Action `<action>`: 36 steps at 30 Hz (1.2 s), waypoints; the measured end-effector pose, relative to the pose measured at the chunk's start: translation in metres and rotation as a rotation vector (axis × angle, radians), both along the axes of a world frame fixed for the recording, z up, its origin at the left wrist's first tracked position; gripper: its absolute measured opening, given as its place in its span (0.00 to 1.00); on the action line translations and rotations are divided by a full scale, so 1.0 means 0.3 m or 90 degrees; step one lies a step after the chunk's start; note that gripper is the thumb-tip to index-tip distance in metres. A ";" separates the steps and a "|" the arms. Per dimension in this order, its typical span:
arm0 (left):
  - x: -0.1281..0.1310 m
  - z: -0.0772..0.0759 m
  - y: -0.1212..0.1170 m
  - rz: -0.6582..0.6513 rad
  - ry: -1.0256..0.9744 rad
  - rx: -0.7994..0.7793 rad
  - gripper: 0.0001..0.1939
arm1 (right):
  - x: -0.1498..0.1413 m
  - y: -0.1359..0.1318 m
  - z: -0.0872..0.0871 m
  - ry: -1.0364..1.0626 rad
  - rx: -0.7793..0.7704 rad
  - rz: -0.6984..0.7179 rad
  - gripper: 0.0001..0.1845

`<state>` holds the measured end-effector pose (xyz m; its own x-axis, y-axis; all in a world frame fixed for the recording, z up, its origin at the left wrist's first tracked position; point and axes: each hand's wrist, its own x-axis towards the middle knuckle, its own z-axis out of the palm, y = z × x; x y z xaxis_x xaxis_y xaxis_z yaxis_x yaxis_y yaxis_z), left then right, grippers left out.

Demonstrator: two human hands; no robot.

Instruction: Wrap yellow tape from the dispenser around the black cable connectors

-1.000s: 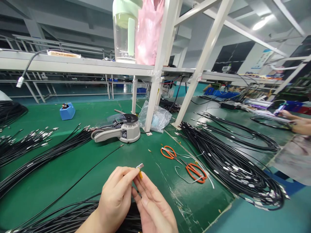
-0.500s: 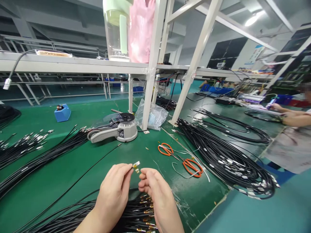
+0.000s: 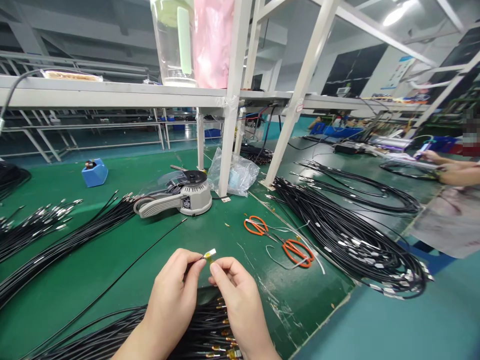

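Observation:
My left hand (image 3: 173,295) and my right hand (image 3: 236,300) meet low in the middle of the view, fingertips pinched together on a small metal cable end (image 3: 210,254) with a yellow piece on it. Its thin black cable runs under my left hand. Beneath both hands lies a bundle of black cables (image 3: 157,335) with gold-coloured ends. A single black cable (image 3: 123,272) stretches across the green mat towards the grey tape dispenser (image 3: 176,199).
Orange scissors (image 3: 279,240) lie right of my hands. Large coils of black cable (image 3: 352,235) fill the right side, more bundles (image 3: 63,240) the left. White frame legs (image 3: 228,110) stand behind the dispenser, beside a plastic bag (image 3: 236,175). A co-worker's hands (image 3: 446,167) work at far right.
My right hand turned over from palm up and closed its fingertips on the cable end beside the left hand's. The view shifted slightly, and both hands sit a little lower.

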<state>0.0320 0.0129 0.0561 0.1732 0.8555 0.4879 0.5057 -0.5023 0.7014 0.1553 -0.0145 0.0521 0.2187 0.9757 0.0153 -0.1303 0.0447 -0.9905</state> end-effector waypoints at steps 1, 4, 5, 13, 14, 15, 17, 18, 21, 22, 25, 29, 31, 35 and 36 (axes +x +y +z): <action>0.001 0.009 -0.004 0.002 -0.009 -0.047 0.08 | 0.000 -0.001 0.000 0.001 0.007 0.001 0.13; 0.005 0.030 -0.010 0.011 -0.046 -0.200 0.11 | 0.000 -0.002 0.000 -0.006 0.014 0.002 0.12; 0.007 0.035 -0.010 0.009 -0.068 -0.251 0.11 | 0.000 -0.002 0.000 -0.010 0.014 0.002 0.11; 0.008 0.040 0.000 -0.080 -0.256 -0.451 0.16 | 0.001 -0.001 0.002 -0.024 0.044 0.004 0.09; 0.007 0.039 0.001 -0.088 -0.272 -0.462 0.16 | 0.001 0.000 0.003 -0.023 0.047 0.003 0.09; 0.006 0.039 0.002 -0.097 -0.286 -0.472 0.17 | 0.001 0.001 0.003 -0.023 0.051 0.002 0.09; 0.004 0.036 0.003 -0.115 -0.312 -0.488 0.17 | 0.002 0.003 0.003 -0.026 0.058 0.000 0.08; 0.004 0.035 0.003 -0.123 -0.325 -0.496 0.17 | 0.003 0.004 0.003 -0.027 0.059 -0.001 0.08; 0.006 0.036 0.003 -0.146 -0.367 -0.518 0.18 | 0.006 0.005 0.004 -0.033 0.063 -0.003 0.08; 0.008 0.038 0.002 -0.152 -0.383 -0.526 0.18 | 0.007 0.005 0.004 -0.034 0.064 -0.003 0.08; 0.013 0.048 -0.001 -0.177 -0.428 -0.546 0.17 | 0.007 0.004 0.008 -0.028 0.063 -0.001 0.08; 0.010 0.060 0.000 -0.232 -0.472 -0.584 0.16 | 0.011 0.003 0.016 0.002 0.067 0.016 0.09; 0.001 0.059 0.005 -0.266 -0.489 -0.614 0.15 | 0.019 0.001 0.020 0.007 0.072 0.037 0.09; -0.021 0.051 0.019 -0.368 -0.500 -0.683 0.14 | 0.035 -0.005 0.023 0.024 0.084 0.099 0.09; -0.026 0.050 0.022 -0.393 -0.498 -0.700 0.14 | 0.038 -0.006 0.022 0.040 0.083 0.114 0.09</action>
